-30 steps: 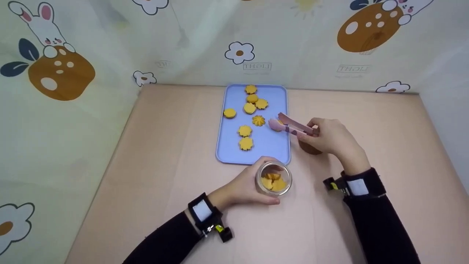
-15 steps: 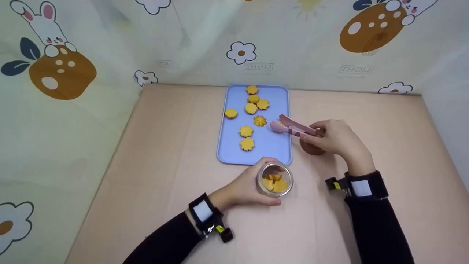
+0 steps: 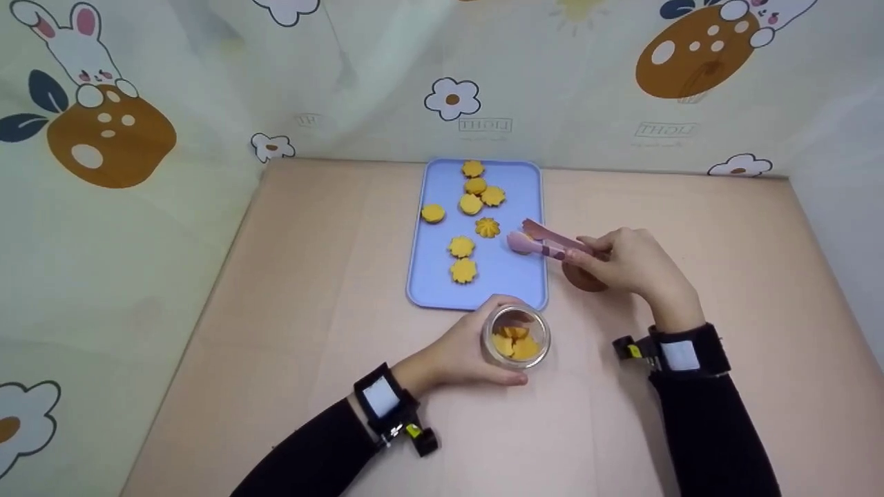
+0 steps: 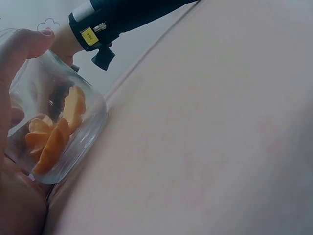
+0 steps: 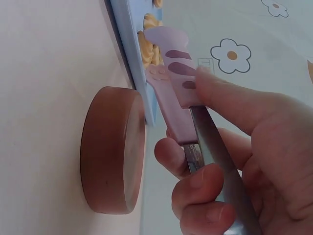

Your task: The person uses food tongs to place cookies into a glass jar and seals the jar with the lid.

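Observation:
My left hand (image 3: pixel 476 352) holds a clear glass jar (image 3: pixel 545 338) around its side, its mouth facing up, near the tray's front edge. Several yellow cookies (image 4: pixel 54 144) lie inside the jar in the left wrist view. My right hand (image 3: pixel 632 262) grips pink-tipped tongs (image 5: pixel 182 81) with metal arms. Their paw-shaped tips stand over the right side of a blue tray (image 3: pixel 431 293), on either side of a yellow cookie (image 5: pixel 146 51) that they mostly hide in the head view. Whether both tips touch it, I cannot tell. Several flower-shaped and round cookies (image 3: pixel 463 270) are spread over the tray.
A round brown lid-like disc (image 5: pixel 105 152) lies on the table right of the tray, partly beneath my right hand. Behind the tray rises a patterned cloth wall (image 3: pixel 373 103). The pale tabletop (image 3: pixel 311 276) extends around the tray.
The right hand and tongs have shifted slightly toward the person, and the tong tips look a little closer together. The left hand and jar stay in place.

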{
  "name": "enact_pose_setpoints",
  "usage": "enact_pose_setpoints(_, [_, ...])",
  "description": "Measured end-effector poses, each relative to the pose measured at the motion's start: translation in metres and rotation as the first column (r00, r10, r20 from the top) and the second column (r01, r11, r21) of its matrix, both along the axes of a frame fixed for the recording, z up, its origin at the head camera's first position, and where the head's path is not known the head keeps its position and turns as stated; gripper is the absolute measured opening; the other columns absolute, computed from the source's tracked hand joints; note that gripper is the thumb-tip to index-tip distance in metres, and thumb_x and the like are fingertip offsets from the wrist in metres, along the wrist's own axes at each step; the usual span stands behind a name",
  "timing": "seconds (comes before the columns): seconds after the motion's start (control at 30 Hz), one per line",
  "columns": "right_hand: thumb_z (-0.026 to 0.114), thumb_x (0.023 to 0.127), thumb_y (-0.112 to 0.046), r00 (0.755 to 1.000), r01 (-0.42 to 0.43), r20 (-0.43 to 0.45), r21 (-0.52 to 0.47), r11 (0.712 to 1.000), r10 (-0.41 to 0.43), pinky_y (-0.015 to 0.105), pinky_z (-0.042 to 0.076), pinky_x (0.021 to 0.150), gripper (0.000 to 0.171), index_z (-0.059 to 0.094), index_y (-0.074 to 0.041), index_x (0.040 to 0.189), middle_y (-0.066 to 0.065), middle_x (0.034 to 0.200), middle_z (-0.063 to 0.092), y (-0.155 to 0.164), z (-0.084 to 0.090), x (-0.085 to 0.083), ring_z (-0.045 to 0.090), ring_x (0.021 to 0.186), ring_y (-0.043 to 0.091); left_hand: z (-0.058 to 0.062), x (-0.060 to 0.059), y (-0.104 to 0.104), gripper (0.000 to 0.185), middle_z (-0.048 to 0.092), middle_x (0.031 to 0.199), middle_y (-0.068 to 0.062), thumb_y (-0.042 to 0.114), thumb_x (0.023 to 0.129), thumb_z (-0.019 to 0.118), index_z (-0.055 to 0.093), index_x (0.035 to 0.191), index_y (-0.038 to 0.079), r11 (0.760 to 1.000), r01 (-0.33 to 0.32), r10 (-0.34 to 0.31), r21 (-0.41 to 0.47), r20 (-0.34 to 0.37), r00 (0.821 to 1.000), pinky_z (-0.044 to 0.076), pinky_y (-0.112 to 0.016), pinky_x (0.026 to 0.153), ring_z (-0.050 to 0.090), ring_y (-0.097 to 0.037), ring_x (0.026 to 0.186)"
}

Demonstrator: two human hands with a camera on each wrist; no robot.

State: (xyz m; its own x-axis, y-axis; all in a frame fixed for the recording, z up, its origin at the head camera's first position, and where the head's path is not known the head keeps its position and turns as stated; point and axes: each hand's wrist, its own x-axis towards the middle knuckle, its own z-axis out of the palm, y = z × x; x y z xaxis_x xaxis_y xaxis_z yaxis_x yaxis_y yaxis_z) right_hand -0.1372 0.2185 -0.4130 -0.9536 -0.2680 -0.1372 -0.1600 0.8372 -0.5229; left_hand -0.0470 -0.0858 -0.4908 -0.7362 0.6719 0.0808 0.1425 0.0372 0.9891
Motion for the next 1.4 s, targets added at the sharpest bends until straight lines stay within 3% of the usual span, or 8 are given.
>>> enact_pose_setpoints(0.1, [0.074,0.103,-0.046,1.000,-0.008,-0.011,-0.013,1.000,0.008,0.056,0.056,0.088,0.048,0.078,-0.008,0.133,0.029,0.120,0.076,0.001,0.001,0.000,0.071,0.103,0.038,0.000,0.000,0.000,0.096,0.061,0.148,0.008,0.025,0.076,0.102,0.045,0.153,0.027,1.000,0.000,0.000,0.007,-0.010,1.000,0.043,-0.038,0.124,0.057,-0.014,0.139])
enact_pose_setpoints(0.17, [0.075,0.103,-0.046,1.000,-0.008,-0.008,-0.022,1.000,0.008,0.054,0.055,0.087,0.047,0.079,-0.009,0.132,0.028,0.121,0.077,0.001,0.002,0.001,0.070,0.102,0.037,0.000,-0.001,0.000,0.096,0.061,0.147,0.008,0.025,0.076,0.102,0.045,0.153,0.027,1.000,-0.001,0.001,0.010,-0.016,1.000,0.042,-0.038,0.124,0.057,-0.014,0.139])
enact_pose_setpoints(0.4, [0.077,0.101,-0.050,0.999,-0.014,0.031,-0.011,1.000,0.014,0.040,0.047,0.074,0.047,0.083,-0.010,0.127,0.013,0.104,0.081,0.000,0.008,0.002,0.064,0.089,0.029,0.000,-0.001,0.000,0.096,0.061,0.148,0.009,0.024,0.076,0.102,0.045,0.153,0.027,1.000,-0.002,0.002,0.006,-0.003,1.000,0.042,-0.038,0.124,0.057,-0.014,0.139])
enact_pose_setpoints(0.63, [0.076,0.102,-0.051,0.999,-0.017,0.042,0.023,1.000,0.016,0.039,0.044,0.072,0.051,0.081,-0.008,0.130,0.011,0.099,0.078,-0.005,0.010,0.005,0.062,0.086,0.029,0.001,0.000,0.000,0.095,0.060,0.149,0.009,0.023,0.077,0.101,0.044,0.154,0.028,1.000,-0.001,0.001,0.005,0.011,1.000,0.041,-0.038,0.125,0.056,-0.013,0.141])
enact_pose_setpoints(0.9, [0.084,0.098,-0.043,0.999,-0.048,0.026,0.000,0.999,0.048,0.039,0.040,0.065,0.034,0.085,-0.013,0.113,0.002,0.077,0.067,-0.009,0.009,0.006,0.056,0.075,0.024,0.000,0.000,0.000,0.095,0.061,0.149,0.006,0.022,0.078,0.101,0.044,0.154,0.028,1.000,0.005,-0.005,0.016,0.012,1.000,0.042,-0.038,0.124,0.057,-0.014,0.141])
enact_pose_setpoints(1.17, [0.084,0.097,-0.038,1.000,-0.027,-0.007,0.022,0.999,0.027,0.037,0.039,0.064,0.030,0.085,-0.009,0.107,0.001,0.072,0.064,-0.014,0.005,0.007,0.056,0.071,0.023,0.000,0.000,0.001,0.096,0.062,0.149,-0.004,0.024,0.077,0.102,0.044,0.153,0.026,1.000,0.000,0.000,0.011,-0.008,1.000,0.042,-0.037,0.124,0.057,-0.022,0.141])
enact_pose_setpoints(1.4, [0.084,0.096,-0.038,1.000,-0.018,-0.014,0.020,1.000,0.018,0.038,0.041,0.065,0.036,0.084,-0.005,0.110,0.005,0.079,0.070,-0.014,0.005,0.006,0.058,0.073,0.026,0.000,0.000,0.000,0.096,0.061,0.149,0.007,0.026,0.076,0.102,0.045,0.154,0.028,1.000,-0.009,0.009,-0.007,-0.010,1.000,0.041,-0.038,0.125,0.056,-0.018,0.141])
